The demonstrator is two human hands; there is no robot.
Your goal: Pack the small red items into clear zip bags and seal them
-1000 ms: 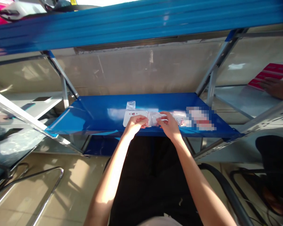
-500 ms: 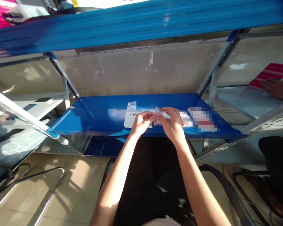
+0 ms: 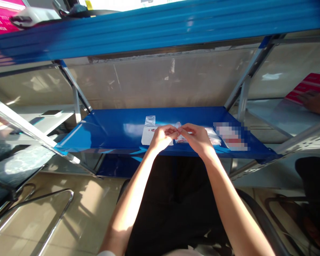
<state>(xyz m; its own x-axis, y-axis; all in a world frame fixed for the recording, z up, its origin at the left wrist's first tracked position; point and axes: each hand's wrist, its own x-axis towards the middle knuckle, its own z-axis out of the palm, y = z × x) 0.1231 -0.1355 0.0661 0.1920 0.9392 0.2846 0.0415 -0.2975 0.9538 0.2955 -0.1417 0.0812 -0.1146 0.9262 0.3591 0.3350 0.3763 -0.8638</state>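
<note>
While your left hand [image 3: 161, 137] and right hand [image 3: 198, 139] meet above the blue shelf [image 3: 109, 129], both pinch one small clear bag [image 3: 177, 125] between their fingertips. It is thin, crinkled and glossy, and it hangs just over the shelf's front part.

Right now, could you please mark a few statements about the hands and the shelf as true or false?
1. The left hand and right hand both pinch a small clear bag. True.
2. A white card lies on the blue shelf, partly behind the left hand. True.
3. Nothing lies on the shelf beyond the card. False: a second clear bag lies there.
4. The two hands at the bag wear gloves. False: both are bare.
5. At far right, another person's hand rests on a pink sheet. True.
</note>
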